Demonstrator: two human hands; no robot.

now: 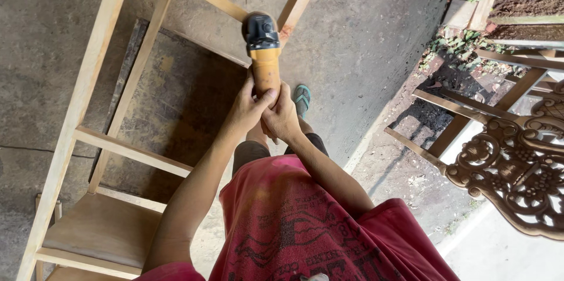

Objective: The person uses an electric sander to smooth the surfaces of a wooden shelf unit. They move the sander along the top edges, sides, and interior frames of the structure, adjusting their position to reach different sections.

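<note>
The floor (364, 34) was rough grey concrete, sunlit along its right edge, where a dark carved wooden panel (520, 175) lay just beside some bare timber frames (452, 128). Across the left side stood a big pale wooden shelf frame (88, 116), its rails running up past the person's arms. The person wore a red printed shirt (305, 222), and one foot in a teal sandal (302, 99) showed on the concrete below the hands. Both hands met out in front: the left hand (245, 109) and the right hand (283, 118) were clenched together around the yellow body of an angle grinder (263, 52), whose black head pointed away, right by a rail of the frame.
</note>
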